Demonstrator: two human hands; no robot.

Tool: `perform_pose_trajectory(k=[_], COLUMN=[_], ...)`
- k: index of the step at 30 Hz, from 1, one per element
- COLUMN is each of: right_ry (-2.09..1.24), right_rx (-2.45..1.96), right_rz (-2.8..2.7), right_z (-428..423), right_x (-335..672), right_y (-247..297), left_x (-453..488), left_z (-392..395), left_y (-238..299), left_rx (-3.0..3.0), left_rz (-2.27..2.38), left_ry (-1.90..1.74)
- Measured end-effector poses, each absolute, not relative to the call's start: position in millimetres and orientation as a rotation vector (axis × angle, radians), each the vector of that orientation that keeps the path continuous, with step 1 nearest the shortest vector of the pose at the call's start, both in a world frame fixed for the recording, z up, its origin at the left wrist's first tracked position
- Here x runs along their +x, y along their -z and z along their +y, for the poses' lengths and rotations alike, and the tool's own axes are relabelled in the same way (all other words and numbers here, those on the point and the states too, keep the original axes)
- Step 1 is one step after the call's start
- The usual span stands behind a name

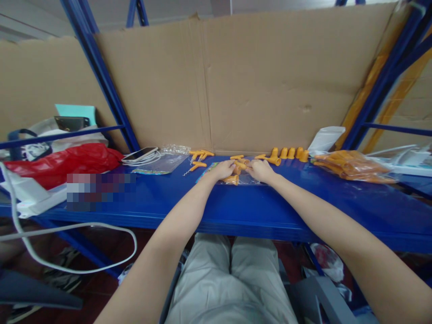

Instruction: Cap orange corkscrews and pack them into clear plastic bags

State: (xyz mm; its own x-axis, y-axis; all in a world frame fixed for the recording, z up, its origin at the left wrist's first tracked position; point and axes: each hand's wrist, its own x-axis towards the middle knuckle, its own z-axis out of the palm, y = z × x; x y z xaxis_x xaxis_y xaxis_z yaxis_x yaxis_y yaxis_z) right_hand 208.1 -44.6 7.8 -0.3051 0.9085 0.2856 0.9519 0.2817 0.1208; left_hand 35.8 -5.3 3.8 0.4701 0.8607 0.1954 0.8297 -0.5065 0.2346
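Observation:
Both hands meet over the blue shelf top. My left hand (223, 170) is closed at one side of an orange plastic corkscrew part (240, 166). My right hand (262, 171) pinches at its other side; the fingers partly hide it. Below my left hand lies an orange bell-shaped cup (231, 180) on a clear plastic bag (251, 180). Just beyond my hands is an orange T-handle (238, 157). Several corkscrews with orange handles (197, 165) rest to the left, metal spirals showing. Behind my right hand lies another orange cup (275, 160).
A row of orange cups (290, 153) stands at the back right, near a bag of orange parts (351, 164). Leftward are clear packaging (165, 162), a phone (140, 155) with a white cable and a red bag (67, 163). Cardboard (253, 85) walls the back.

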Motion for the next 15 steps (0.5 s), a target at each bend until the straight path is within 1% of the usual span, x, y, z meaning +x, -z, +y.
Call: perform_pose_trajectory(k=[4, 7, 9, 13, 15], right_ry=[0.154, 0.06, 0.113, 0.383, 0.413], right_rx=[-1.563, -1.523, -1.584, -1.785, -1.895], right_rz=[-2.408, -2.455, -2.461, -2.36, -2.292], right_z=[-33.6, -30.2, -32.3, -44.9, -51.4], right_x=[215.0, 220.3, 220.7, 212.3, 206.9], right_y=[-4.1, -7.7, -11.5, -18.9, -21.8], left_x=[35.4, 34.9, 34.8, 35.2, 35.5], left_z=[-0.5, 1.3, 1.8, 2.9, 4.2], left_y=[0.2, 1.4, 1.5, 2.1, 2.9], left_rx=[2.574, 2.584, 2.592, 2.592, 2.597], left_rz=[1.515, 1.503, 1.497, 1.504, 1.492], left_ry=[-0.479, -0.456, -0.44, -0.436, -0.444])
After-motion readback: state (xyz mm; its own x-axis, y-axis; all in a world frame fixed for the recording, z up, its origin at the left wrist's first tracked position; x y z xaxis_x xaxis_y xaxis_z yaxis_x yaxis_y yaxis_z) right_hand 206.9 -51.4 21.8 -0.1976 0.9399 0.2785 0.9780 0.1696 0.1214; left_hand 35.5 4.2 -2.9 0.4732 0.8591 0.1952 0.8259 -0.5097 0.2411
